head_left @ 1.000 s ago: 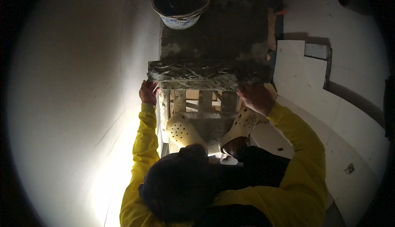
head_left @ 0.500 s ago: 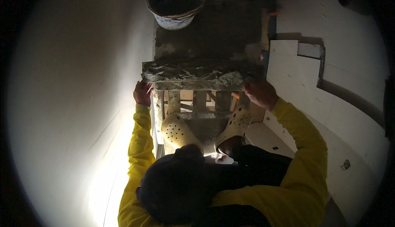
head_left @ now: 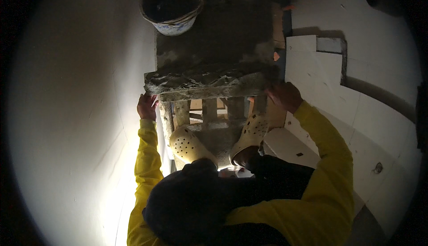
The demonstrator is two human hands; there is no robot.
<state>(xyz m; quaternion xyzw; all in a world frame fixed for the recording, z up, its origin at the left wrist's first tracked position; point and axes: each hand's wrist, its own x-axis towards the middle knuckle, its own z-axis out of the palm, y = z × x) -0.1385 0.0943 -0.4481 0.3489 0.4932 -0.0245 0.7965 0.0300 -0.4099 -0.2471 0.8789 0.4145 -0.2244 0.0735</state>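
Observation:
A long narrow slab (head_left: pixel 191 95) lies crosswise in front of me, its top thickly spread with rough grey wet mortar (head_left: pixel 209 80). My left hand (head_left: pixel 146 108) is at the slab's left end, with its fingers curled against the end and underside. At the right end, my right hand (head_left: pixel 286 96) grips the corner; its fingertips are in shadow and partly hidden. Beyond the slab is a dark, flat grey surface (head_left: pixel 218 36), which the slab's far edge meets or overlaps. Both sleeves are yellow.
A mortar-stained bucket (head_left: pixel 178 26) stands on the grey surface at far left. Below the slab are upright slats (head_left: pixel 209 111) with gaps, and my cream clogs (head_left: pixel 189 145) on a step. A pale wall (head_left: pixel 76 112) runs close on the left; white stepped panels (head_left: pixel 312 76) line the right.
The whole view has shifted, so the bucket, slab and grey surface appear farther left. Both hands stay at the slab's two ends, with little visible movement relative to it.

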